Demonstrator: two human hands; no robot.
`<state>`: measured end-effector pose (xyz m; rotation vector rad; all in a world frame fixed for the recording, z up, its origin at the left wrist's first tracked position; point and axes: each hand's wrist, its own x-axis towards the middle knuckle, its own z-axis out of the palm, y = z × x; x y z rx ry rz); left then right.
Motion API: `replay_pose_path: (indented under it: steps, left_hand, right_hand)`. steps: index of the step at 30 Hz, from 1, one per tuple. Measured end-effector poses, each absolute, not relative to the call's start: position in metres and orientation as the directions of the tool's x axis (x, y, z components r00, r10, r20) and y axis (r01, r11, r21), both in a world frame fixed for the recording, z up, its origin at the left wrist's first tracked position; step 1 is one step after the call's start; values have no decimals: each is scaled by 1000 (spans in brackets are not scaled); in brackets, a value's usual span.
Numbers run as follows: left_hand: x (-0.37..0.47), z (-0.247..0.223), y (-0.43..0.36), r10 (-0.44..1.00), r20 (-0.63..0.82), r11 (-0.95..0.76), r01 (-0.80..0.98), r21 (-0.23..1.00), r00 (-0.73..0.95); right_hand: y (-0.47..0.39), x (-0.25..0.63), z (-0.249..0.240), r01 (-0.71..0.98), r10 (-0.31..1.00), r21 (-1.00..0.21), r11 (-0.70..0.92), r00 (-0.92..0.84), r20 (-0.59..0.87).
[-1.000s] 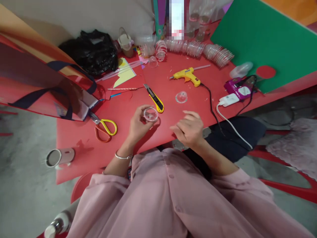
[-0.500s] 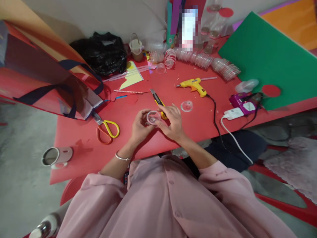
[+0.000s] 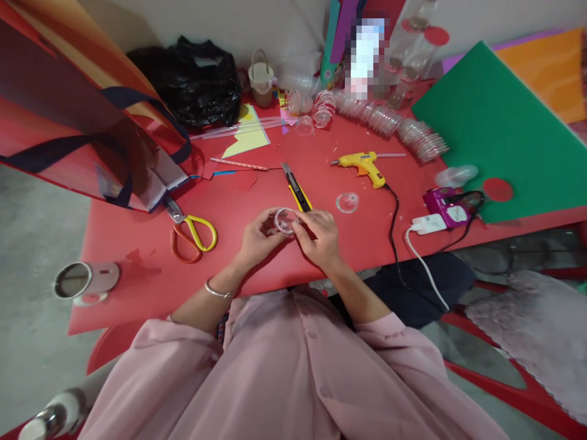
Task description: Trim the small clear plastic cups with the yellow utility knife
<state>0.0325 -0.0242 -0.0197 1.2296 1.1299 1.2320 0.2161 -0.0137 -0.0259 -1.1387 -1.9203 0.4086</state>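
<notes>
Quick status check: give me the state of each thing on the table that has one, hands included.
Left hand: gripping the clear cup.
Right hand: pinching the same cup.
Clear cup: held above the table.
Scissors: lying closed.
Knife: blade out.
Glue gun: lying on its side, cord attached.
Mug: on its side.
Second cup: resting on the table.

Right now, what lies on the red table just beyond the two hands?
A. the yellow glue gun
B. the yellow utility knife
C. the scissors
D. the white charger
B: the yellow utility knife lies just past the left hand and right hand, which hold a clear plastic lid.
</notes>
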Motion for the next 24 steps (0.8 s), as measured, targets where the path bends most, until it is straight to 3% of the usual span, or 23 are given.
replay_pose_path:
  steps: [11, 15, 19, 24]
  left_hand:
    - [35, -19, -26, 998, 38, -35, -65, 997, 47]
    - [34, -19, -27, 997, 69, -69, -23, 997, 25]
    - [33, -17, -27, 985, 172, -170, 115, 979, -6]
    - [27, -11, -26, 956, 294, -279, 388, 879, 21]
  right_hand:
    - [-13, 216, -25, 481, 759, -613, 626, -197, 620]
    - [-14, 215, -23, 484, 770, -620, 617, -207, 604]
    - [-15, 215, -22, 477, 789, -647, 595, -192, 584]
    - [-12, 219, -24, 497, 804, -699, 515, 4, 595]
